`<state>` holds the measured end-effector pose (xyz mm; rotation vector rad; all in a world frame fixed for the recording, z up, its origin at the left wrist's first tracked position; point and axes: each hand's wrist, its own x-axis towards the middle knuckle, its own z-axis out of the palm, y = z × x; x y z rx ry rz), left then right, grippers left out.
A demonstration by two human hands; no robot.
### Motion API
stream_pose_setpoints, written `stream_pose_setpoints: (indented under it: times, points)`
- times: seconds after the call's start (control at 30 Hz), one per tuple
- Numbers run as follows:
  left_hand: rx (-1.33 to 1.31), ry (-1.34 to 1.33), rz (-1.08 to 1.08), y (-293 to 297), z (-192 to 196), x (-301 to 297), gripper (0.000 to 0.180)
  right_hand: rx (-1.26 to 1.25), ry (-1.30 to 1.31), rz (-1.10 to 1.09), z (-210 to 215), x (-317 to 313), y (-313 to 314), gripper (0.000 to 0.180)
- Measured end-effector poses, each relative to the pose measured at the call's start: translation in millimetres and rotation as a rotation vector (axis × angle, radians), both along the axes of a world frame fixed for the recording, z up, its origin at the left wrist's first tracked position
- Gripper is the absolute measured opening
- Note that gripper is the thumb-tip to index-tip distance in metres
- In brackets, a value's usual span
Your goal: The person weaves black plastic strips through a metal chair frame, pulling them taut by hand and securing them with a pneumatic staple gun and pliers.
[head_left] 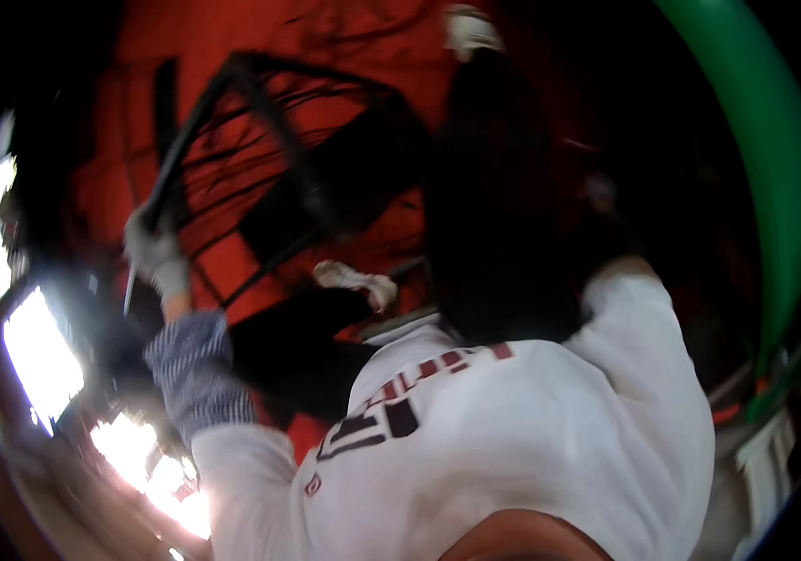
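Lettering shows only on the front of the wearer's white shirt (550,439): a row of dark-red letters (452,361) slants across the chest, with bold black characters (404,418) beside its left end and a small round red mark (313,485) below these. Folds and blur distort the print; no other text is legible.

Shows a red floor (204,33) under and all around a black metal frame (274,122). Looks too blurry to tell the frame as resting or lifted. Has a big black block (363,154) at the frame's right part. Has a white shoe (473,34) past the frame's far right corner, and another white shoe (358,282) near its close side.
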<state>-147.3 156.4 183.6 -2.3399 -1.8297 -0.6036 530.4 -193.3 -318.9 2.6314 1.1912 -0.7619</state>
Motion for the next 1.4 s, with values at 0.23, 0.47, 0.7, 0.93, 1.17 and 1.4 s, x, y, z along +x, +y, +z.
stream_pose_setpoints:
  times: [0.23, 0.47, 0.7, 0.93, 1.17, 1.4]
  points:
    - [-0.114, 0.203, 0.148, -4.3, 29.9, 36.0, 0.042, 0.332, 0.139, -0.049, 212.7, -31.6, 94.5, 0.046]
    - [-0.414, 0.158, -0.011, -21.9, 15.2, 66.0, 0.043, 0.89, -0.261, 0.29, 444.1, -40.6, 87.7, 0.024]
    - [-0.546, -0.023, 0.043, -10.9, 12.8, 56.6, 0.043, 0.965, -0.469, 0.073, 580.3, 46.4, 126.0, 0.033]
    - [-0.662, -0.124, -0.039, -42.6, 33.5, 59.2, 0.039, 1.317, 0.22, 0.275, 615.0, -142.2, 116.3, 0.023]
    - [-0.603, -0.025, -0.238, -77.3, 49.5, 63.9, 0.04, 0.797, 0.584, 0.788, 503.6, -393.7, 159.3, 0.05]
    - [-0.415, 0.082, -0.187, -114.0, 36.4, 60.9, 0.038, 0.816, 0.455, 0.523, 446.7, -459.2, 211.7, 0.04]
